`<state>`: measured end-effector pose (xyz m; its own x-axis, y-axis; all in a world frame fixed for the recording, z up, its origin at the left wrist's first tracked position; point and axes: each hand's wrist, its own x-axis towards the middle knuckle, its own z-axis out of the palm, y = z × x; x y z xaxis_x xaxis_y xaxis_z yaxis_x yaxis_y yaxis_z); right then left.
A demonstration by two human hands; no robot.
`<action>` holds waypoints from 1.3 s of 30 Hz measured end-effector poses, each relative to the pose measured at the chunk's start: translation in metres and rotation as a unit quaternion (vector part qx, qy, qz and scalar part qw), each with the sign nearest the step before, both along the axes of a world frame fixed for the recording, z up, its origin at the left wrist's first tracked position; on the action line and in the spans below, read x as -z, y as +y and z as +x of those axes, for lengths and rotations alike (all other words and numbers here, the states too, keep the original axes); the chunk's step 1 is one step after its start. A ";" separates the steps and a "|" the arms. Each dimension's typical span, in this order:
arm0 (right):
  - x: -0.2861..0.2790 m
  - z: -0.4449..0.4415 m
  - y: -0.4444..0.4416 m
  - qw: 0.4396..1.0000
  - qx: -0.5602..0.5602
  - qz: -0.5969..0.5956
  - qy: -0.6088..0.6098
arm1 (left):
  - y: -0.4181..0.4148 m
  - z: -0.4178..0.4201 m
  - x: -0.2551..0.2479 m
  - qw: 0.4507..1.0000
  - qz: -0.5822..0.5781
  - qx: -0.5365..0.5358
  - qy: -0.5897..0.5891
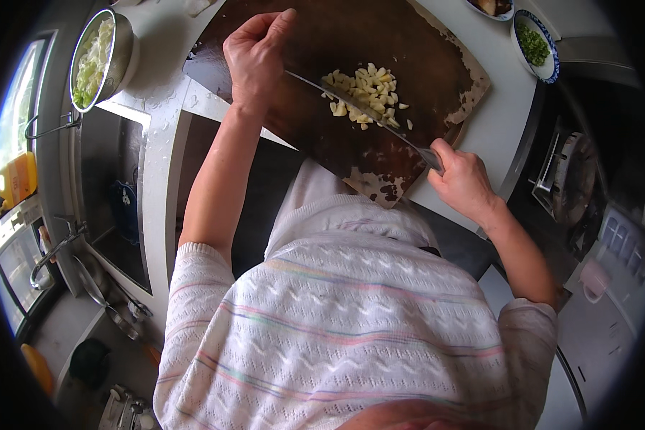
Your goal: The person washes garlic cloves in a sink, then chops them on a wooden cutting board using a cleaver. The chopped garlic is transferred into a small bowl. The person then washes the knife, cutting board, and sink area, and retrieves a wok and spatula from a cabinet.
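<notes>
My right hand grips the handle of a kitchen knife. Seen nearly edge-on, its blade crosses a pile of chopped pale pieces, which look like garlic. Under them lies a dark, worn cutting board with peeling, pale corners. My left hand is over the board's left part, near the far end of the blade. Its fingers are curled in with the thumb against them, and no object shows in it.
A metal bowl of shredded cabbage stands on the wet white counter at left, beside a sink with a faucet. At right are a bowl of chopped greens, a plate of brown food and a stove burner.
</notes>
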<state>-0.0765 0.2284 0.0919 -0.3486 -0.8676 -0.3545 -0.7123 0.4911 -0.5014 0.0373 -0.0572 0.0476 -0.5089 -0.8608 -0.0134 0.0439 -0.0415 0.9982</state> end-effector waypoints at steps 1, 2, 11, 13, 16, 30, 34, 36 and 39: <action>0.007 -0.002 0.004 1.000 0.013 -0.001 -0.012 | 0.004 -0.002 -0.006 0.999 -0.037 0.002 -0.008; 0.009 -0.004 0.006 0.999 0.026 -0.001 -0.024 | 0.005 -0.006 -0.006 0.997 -0.072 -0.008 0.009; 0.006 0.003 0.003 0.999 0.019 -0.024 0.022 | 0.000 -0.009 0.004 1.000 -0.024 0.013 0.010; 0.012 0.000 0.007 0.999 0.039 -0.028 0.000 | -0.001 -0.016 -0.012 0.997 -0.068 0.015 0.031; -0.023 -0.008 0.000 0.997 0.049 -0.033 0.041 | -0.014 -0.029 -0.027 0.996 -0.006 0.055 0.072; -0.028 -0.015 -0.011 0.999 0.033 -0.030 0.009 | -0.035 -0.039 0.014 0.997 0.045 0.056 0.039; 0.001 -0.006 -0.001 0.998 0.046 -0.020 0.044 | -0.020 -0.041 0.016 0.999 0.000 0.050 0.020; 0.015 -0.015 0.010 0.997 0.070 -0.021 0.021 | 0.004 -0.048 -0.012 0.996 -0.087 0.030 0.016; -0.006 -0.021 0.003 0.998 0.049 -0.049 -0.010 | 0.006 -0.042 -0.038 0.987 0.123 0.046 0.094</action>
<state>-0.0976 0.2311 0.0979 -0.4266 -0.8609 -0.2773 -0.6534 0.5053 -0.5637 -0.0047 -0.0509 0.0859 -0.5979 -0.7932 -0.1152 0.2111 -0.2945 0.9320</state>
